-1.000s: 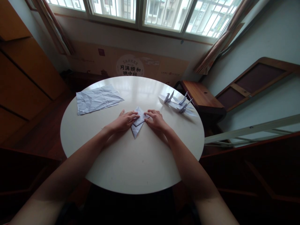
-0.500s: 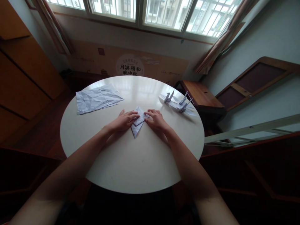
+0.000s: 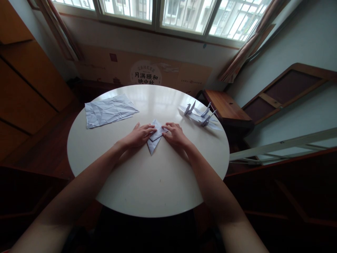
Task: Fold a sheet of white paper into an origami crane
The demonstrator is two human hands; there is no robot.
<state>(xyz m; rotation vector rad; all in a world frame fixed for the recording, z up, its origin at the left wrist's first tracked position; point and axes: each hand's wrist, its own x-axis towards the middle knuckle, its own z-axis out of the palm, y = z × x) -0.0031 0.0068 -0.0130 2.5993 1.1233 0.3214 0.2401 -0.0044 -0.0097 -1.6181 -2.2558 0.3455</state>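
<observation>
A folded piece of white paper lies at the middle of the round table, kite-shaped, with one point toward me. My left hand holds its left edge against the tabletop with the fingertips, the thumb raised apart. On the opposite side, my right hand has thumb and index finger closed on the right corner. What the fingertips cover is hidden. Folded paper cranes stand to the far right of my right hand. Beyond my left hand, crumpled paper sheets lie flat.
The white round table reaches close to my body. A wooden stool or small table stands behind it on the right. At the back, a printed cardboard panel leans below the window. An orange-brown cabinet is on the left.
</observation>
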